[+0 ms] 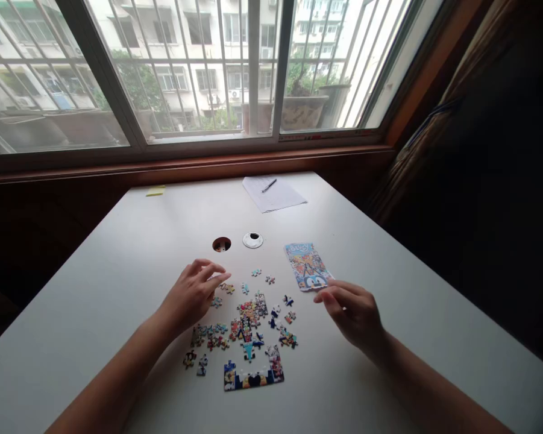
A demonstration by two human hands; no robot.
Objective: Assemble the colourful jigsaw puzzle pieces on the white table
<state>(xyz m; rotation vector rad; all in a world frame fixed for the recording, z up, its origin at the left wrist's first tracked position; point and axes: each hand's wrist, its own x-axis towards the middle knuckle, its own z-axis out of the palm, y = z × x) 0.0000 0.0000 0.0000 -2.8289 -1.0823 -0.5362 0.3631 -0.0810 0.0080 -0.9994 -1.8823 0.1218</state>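
Note:
My left hand [196, 292] hovers over the left side of the loose jigsaw pieces [211, 342], fingers apart and slightly bent, with nothing visible in them. At the lower right corner of a colourful picture card [308, 265] lettered "BLUEY", my right hand [355, 313] has its fingers closed on the edge. A joined bottom section of the jigsaw puzzle [255, 380], with two side corners standing up, lies nearest me. Above it sits a joined middle cluster [248, 316]. More single pieces [289, 316] are scattered on the right, between the cluster and my right hand.
The white table [379, 271] has a round cable hole [221, 244], and its grey cover [253, 240] lies beside it. Farther back are paper sheets [275, 196] with a pen [269, 185] and yellow sticky notes [155, 190]. A barred window rises behind; a dark curtain hangs right.

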